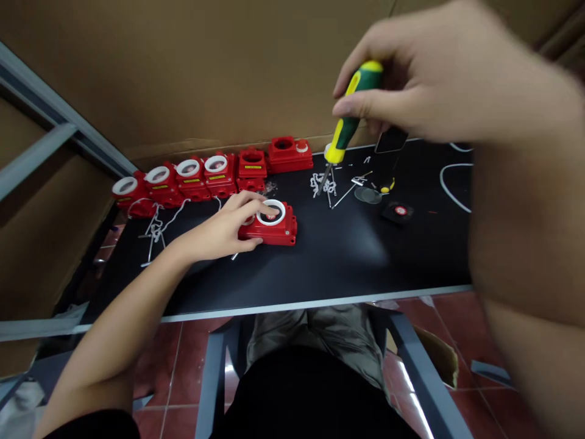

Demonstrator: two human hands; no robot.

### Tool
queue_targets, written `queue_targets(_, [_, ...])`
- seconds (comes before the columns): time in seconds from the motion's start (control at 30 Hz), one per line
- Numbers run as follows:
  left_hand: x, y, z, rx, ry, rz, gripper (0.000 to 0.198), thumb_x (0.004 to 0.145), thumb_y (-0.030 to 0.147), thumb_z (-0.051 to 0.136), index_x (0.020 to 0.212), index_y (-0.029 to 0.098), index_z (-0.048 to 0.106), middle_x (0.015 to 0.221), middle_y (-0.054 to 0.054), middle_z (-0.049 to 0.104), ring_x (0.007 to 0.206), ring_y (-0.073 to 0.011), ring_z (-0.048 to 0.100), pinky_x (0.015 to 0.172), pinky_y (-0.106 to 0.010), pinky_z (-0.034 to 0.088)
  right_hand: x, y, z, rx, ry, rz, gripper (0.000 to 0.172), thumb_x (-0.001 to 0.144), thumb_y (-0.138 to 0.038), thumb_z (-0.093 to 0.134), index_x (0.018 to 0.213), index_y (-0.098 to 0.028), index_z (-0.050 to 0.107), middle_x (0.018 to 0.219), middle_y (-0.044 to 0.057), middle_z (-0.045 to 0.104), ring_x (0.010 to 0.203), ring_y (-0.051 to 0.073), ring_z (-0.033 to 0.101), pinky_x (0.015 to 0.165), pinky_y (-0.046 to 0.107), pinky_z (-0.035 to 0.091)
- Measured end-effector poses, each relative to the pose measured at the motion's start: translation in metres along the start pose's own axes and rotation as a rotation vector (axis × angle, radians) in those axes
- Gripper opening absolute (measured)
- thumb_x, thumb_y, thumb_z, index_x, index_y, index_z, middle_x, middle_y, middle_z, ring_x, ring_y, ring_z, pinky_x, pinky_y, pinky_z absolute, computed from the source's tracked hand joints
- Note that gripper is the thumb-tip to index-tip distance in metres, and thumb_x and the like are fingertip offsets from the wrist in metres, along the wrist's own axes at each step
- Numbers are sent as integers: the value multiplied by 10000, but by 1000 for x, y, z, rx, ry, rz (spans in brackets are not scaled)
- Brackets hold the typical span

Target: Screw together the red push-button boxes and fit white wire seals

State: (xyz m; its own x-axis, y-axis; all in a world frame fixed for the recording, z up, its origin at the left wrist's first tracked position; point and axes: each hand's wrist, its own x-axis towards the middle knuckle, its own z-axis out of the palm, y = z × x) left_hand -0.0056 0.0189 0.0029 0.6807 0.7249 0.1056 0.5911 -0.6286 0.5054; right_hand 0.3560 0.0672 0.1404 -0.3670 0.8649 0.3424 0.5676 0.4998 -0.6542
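Head cam: our R hand (pixel 402 91) is wrapped tight round screwdriver (pixel 339 146); down-left of it, our L hand (pixel 233 222), part-spread, clasps red box (pixel 276 235). Weak L hold = box could skid under pressure.

No wording is coming through legibly. Yellow labels (pixel 253 167), too small to read, are marking red boxes (pixel 196 193) behind the front red box (pixel 274 235). Red-and-white emblems (pixel 400 210), likewise unreadable, are showing in that box's window and on a black square (pixel 391 217) to its right.

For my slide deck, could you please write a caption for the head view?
Left hand holding a red box on a black tabletop, right hand gripping a green-and-yellow screwdriver.
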Motion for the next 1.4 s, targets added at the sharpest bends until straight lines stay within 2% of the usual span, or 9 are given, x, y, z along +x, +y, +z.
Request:
queue_targets(0.1, [6, -6, 0, -121, 17, 4, 563, 1006, 578, 894, 1428, 241, 734, 1516, -130, 741, 1420, -348, 700, 1308, -494, 537, 3, 34, 32, -21, -26, 115, 60, 1131, -188, 805, 1071, -193, 806, 630, -62, 608, 544, 70, 542, 537, 219, 397])
queue_targets(0.2, [10, -13, 0, -246, 22, -11, 674, 956, 618, 958, 1458, 231, 724, 1542, -129, 757, 1414, -335, 733, 1293, -460, 553, -8, 74, 63, 96, -44, 189, 259, 1197, -360, 677, 988, -214, 728, 702, -30, 627, 478, 96, 512, 471, 269, 369])
queue_targets(0.3, [10, -21, -5, -351, -34, -16, 698, 926, 591, 999, 1462, 239, 723, 1565, -124, 749, 1432, -327, 739, 1272, -440, 575, -23, 104, 88, 318, -51, 233, 530, 1110, -737, 709, 941, -235, 690, 751, 2, 640, 489, 110, 505, 472, 284, 388])
queue_targets(0.4, [8, -27, -7, -394, -77, -14, 645, 946, 564, 995, 1439, 248, 725, 1533, -120, 746, 1397, -312, 749, 1240, -431, 595, -31, 120, 109, 324, -52, 226, 639, 1059, -882, 659, 987, -247, 677, 736, -1, 618, 505, 122, 480, 483, 294, 398])
queue_targets(0.63, [10, -31, 6, -234, 85, 60, 722, 903, 795, 970, 1329, 250, 764, 1451, -145, 722, 1374, -349, 700, 1254, -515, 569, -42, 117, 130, 75, -80, 159, 394, 1116, -630, 670, 1023, -248, 691, 794, 18, 693, 682, 199, 616, 701, 357, 480])
queue_targets(0.93, [6, -19, -2, -128, 81, 14, 703, 966, 820, 891, 1349, 239, 786, 1539, -159, 785, 1444, -362, 753, 1247, -498, 587, -52, 102, 151, -253, -122, -23, 235, 1114, -466, 671, 1044, -247, 720, 1153, 133, 821, 1017, 322, 746, 910, 444, 534])
queue_targets(1.07, [6, -18, -1, -141, 78, 18, 649, 998, 765, 887, 1360, 236, 786, 1580, -165, 779, 1497, -363, 740, 1278, -512, 584, -46, 102, 137, -302, -82, -51, 215, 1103, -450, 689, 1043, -248, 730, 1201, 139, 811, 1054, 324, 760, 928, 447, 558])
queue_targets(1.2, [6, -19, 1, -137, 80, 27, 642, 1008, 745, 885, 1380, 233, 780, 1599, -174, 763, 1527, -368, 719, 1298, -537, 573, -32, 116, 86, -338, 22, -8, 434, 1160, -500, 578, 800, -264, 631, 921, 120, 772, 936, 320, 739, 921, 473, 549])
queue_targets(1.4, [7, -22, 4, -127, 73, 63, 680, 1012, 781, 870, 1403, 241, 734, 1580, -175, 712, 1502, -363, 679, 1323, -544, 531, -18, 169, 23, -403, -26, 152, 281, 1106, -265, 546, 1038, -244, 818, 1075, 130, 869, 1114, 345, 812, 1073, 522, 600])
